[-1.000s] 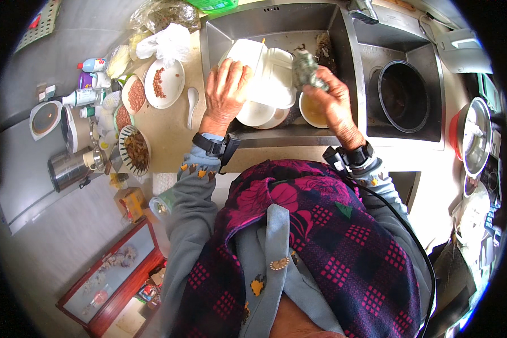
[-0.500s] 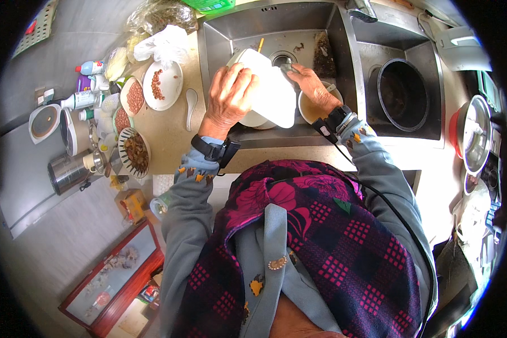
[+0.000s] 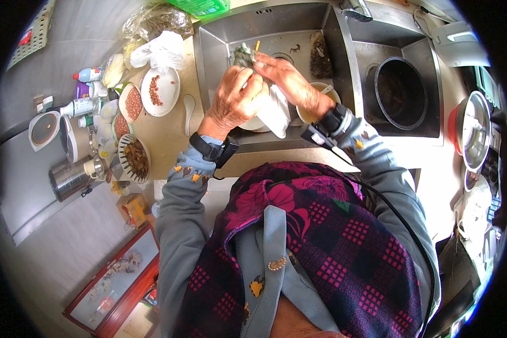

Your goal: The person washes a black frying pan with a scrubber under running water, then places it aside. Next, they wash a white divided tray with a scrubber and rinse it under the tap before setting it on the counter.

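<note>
Over the left basin of the steel sink (image 3: 219, 42), my left hand (image 3: 238, 96) grips a white dish (image 3: 274, 112), which is tilted steeply with its edge toward me. My right hand (image 3: 290, 83) reaches across to the dish's far end. Its fingers press a grey-green cloth (image 3: 243, 55) there, close to my left fingers. Below my right wrist a bowl of cloudy liquid (image 3: 307, 114) sits in the basin, partly hidden, with a spoon handle at its rim. Another white piece of crockery shows under the tilted dish, mostly covered.
A dark round pot (image 3: 400, 93) stands in the right basin. Left of the sink lie a white spoon (image 3: 189, 112), a white plate with peanuts (image 3: 169, 93), and a striped bowl of food (image 3: 134, 158). Sponge-like brown matter (image 3: 320, 56) lies along the basin's right wall.
My right hand has moved left with the cloth, from the dish's right side to its far end. The dish has turned from broad-side up to a steep tilt.
</note>
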The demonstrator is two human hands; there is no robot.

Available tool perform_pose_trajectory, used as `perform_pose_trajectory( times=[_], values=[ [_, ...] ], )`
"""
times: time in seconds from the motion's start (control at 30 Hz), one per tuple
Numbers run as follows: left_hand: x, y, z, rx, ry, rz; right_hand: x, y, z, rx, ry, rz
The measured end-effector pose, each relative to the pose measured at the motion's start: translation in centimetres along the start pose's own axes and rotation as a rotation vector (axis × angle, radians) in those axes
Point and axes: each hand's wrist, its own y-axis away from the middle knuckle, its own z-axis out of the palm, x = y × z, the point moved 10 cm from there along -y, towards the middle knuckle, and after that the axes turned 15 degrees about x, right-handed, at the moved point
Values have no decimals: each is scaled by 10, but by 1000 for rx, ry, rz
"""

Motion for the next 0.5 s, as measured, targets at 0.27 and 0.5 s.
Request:
perform_pose_trajectory(
  times=[0.27,0.5],
  values=[
    [-2,-12,-24,1,52,1,95,-25,-4,7,-11,348],
    [-10,-7,-45,79,27,-21,104,-4,-9,89,-110,462]
  ],
)
